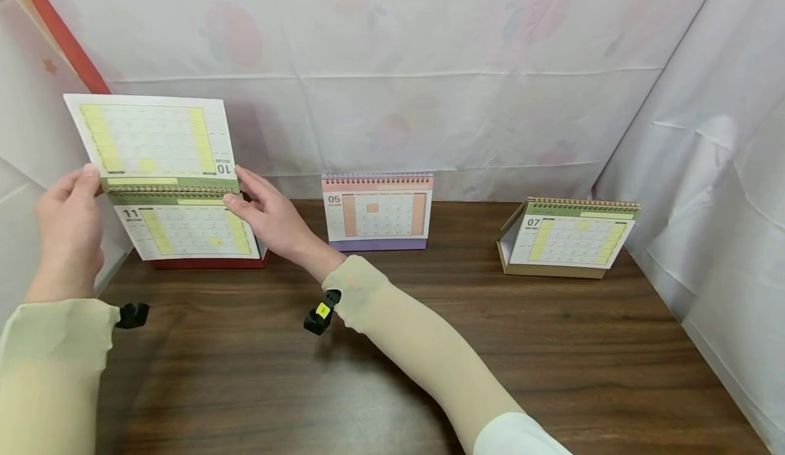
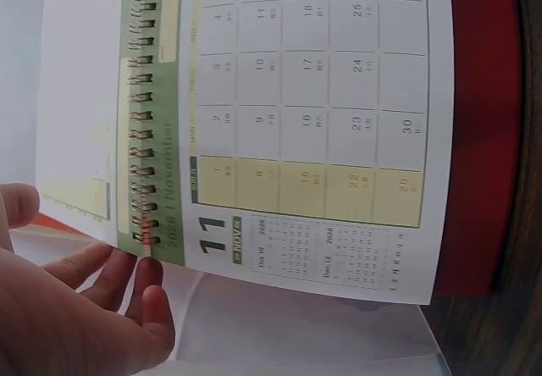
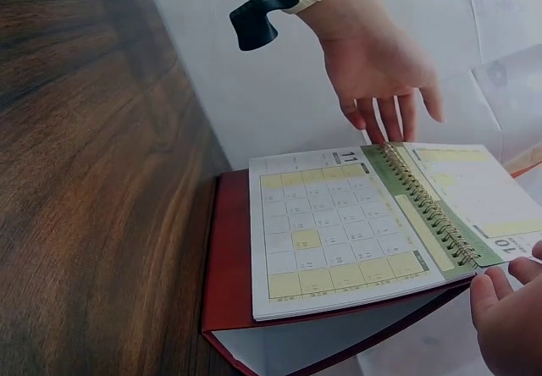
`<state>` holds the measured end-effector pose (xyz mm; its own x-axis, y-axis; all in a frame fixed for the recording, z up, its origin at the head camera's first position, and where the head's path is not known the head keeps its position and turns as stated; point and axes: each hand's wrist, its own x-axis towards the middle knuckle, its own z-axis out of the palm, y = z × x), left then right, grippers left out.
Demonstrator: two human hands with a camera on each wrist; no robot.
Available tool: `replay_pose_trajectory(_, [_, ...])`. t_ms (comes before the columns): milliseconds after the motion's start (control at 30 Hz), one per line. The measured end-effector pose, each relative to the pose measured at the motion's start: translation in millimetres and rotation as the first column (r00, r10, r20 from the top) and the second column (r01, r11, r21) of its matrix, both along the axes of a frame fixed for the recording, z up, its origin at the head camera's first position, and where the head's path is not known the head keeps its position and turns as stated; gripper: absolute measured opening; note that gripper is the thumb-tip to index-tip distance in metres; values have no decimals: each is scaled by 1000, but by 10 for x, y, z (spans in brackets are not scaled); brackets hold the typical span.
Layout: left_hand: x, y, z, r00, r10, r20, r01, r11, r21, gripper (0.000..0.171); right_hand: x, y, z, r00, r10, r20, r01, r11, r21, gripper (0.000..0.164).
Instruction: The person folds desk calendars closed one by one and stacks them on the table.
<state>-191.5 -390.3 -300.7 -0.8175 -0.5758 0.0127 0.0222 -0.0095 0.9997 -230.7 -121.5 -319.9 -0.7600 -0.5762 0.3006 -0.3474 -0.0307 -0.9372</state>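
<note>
A desk calendar with a red base [image 1: 208,263] stands at the left of the table. Its lower sheet [image 1: 190,233] shows 11, while the 10 sheet [image 1: 150,138] rises upside down above the spiral binding [image 2: 142,139]. My left hand [image 1: 70,220] is at the left end of the binding, its fingertips right at the green edge in the left wrist view. Relaxed fingers of that hand also show in the right wrist view. At the binding's right end is my right hand [image 1: 279,223], thumb in front and fingers beside the raised sheet's edge.
A pink and purple calendar [image 1: 377,213] showing 05 stands mid-table at the back. Farther right is a green-topped calendar [image 1: 570,240] showing 07. Patterned white cloth [image 1: 398,67] hangs behind the dark wooden table [image 1: 368,387].
</note>
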Motion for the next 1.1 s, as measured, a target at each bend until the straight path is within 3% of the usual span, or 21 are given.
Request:
replay_pose_trajectory(200, [34,38,30,1000,-13,-6,13,999,-30,54,18,10,-18,1000,-1,18,1,1000,-2,58])
replay_pose_trajectory(433, [77,34,-26,992,-45,-119,51,998,45,50,39,29,-47,999,-4,39,4,1000,19,58])
replay_pose_trajectory(767, [141,-9,-97,975,-68,-212,89,992,91,40,69,55,-104,999,-16,43,14,999,29,57])
replay_pose_trajectory(1100, [202,-8,-118,982,-61,-177,70,997,42,47,82,83,-140,1000,2,30,-3,1000,25,56])
